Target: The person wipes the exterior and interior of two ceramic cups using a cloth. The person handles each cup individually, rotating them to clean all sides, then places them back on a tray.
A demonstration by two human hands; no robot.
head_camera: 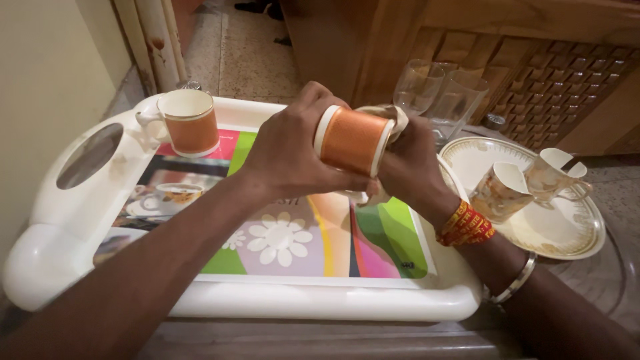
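My left hand [287, 153] grips an orange cup with white rims [351, 140], held on its side above a white tray [320, 303]. My right hand [410, 167] is at the cup's mouth with a pale cloth [393, 115] pressed into it. A red thread band and a metal bangle sit on my right wrist. A second orange cup [191, 121] stands upright at the tray's far left corner.
The tray has a colourful flower-printed base and a cut-out handle [89, 155] on the left. To the right a cream plate [567, 230] holds two patterned cups lying on their sides. Two clear glasses [440, 90] stand behind, before a wooden cabinet.
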